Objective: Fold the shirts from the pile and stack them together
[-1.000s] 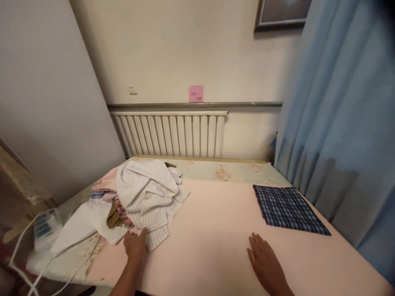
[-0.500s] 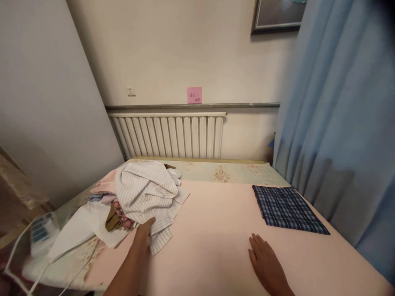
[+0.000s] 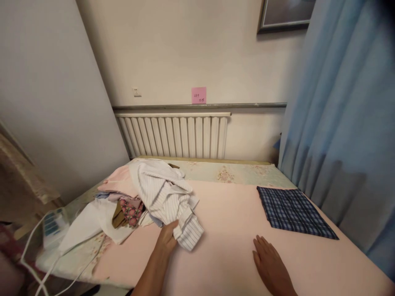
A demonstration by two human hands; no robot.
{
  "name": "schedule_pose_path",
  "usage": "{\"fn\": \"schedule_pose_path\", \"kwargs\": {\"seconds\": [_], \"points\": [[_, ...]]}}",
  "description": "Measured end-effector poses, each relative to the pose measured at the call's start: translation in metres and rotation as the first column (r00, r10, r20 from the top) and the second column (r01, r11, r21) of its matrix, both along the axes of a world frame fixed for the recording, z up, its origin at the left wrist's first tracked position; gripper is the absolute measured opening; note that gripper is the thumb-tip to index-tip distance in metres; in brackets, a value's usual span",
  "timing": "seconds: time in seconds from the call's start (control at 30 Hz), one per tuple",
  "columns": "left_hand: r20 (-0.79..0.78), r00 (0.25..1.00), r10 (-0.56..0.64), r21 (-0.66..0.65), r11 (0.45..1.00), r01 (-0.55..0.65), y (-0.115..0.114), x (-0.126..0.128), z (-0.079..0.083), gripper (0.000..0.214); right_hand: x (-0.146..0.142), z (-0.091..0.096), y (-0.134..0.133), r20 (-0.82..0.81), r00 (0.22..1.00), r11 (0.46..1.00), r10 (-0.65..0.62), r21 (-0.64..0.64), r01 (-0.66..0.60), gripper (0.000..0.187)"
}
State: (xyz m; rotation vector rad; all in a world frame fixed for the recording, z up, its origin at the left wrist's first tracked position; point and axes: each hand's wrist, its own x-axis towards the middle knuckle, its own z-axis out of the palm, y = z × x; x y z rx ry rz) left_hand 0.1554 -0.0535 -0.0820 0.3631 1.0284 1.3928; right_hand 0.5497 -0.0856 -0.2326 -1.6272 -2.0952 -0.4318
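The striped cloth [image 3: 163, 189] lies in the left-centre of the frame; it is thin and soft, white with narrow dark lines, and crumpled into many loose folds. Under it and beside it, a heap shows a pale pink garment [image 3: 117, 181], a brown piece [image 3: 119, 216], a piece with red flowers [image 3: 132, 213] and, toward the lower left, a smooth white cloth [image 3: 89, 224]. At the right of the frame a plaid cloth [image 3: 294, 211], dark blue with light lines, lies flat in a four-sided shape on the smooth pink sheet [image 3: 222, 255]. The left hand [image 3: 168, 236], at the lower centre, is closed on the near end of the striped cloth, with the thumb above; its other fingers are mostly hidden. The right hand [image 3: 268, 259], at the lower right, is flat with the palm down, fingers straight and close together, and it rests on the pink sheet, near the plaid cloth but apart from it. At the lower left stands a pale box [image 3: 55, 228] with blue-green rectangles; its contents I cannot tell.
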Motion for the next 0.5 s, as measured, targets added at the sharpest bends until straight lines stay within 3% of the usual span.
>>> {"fn": "schedule_pose_path", "kwargs": {"seconds": [0.13,0.23,0.33,0.5], "points": [[0.062,0.987,-0.147,0.012,0.989,0.147,-0.039,0.029,-0.010,0.043,0.000,0.000,0.000,0.032,0.999,1.000,0.001,0.024,-0.001,0.045],[0.127,0.942,-0.311,0.035,0.950,0.309,-0.067,0.051,-0.020,0.045,0.000,0.000,0.000,0.021,1.000,1.000,0.003,0.028,-0.004,0.044],[0.137,0.919,-0.369,0.028,0.929,0.369,-0.092,0.071,-0.034,0.045,0.000,0.001,0.000,-0.001,1.000,1.000,0.013,0.016,-0.013,0.044],[0.023,0.902,-0.431,-0.139,0.892,0.429,-0.115,0.102,-0.055,0.047,-0.001,0.005,-0.001,-0.010,1.000,0.999,-0.006,-0.036,0.005,0.045]]}}
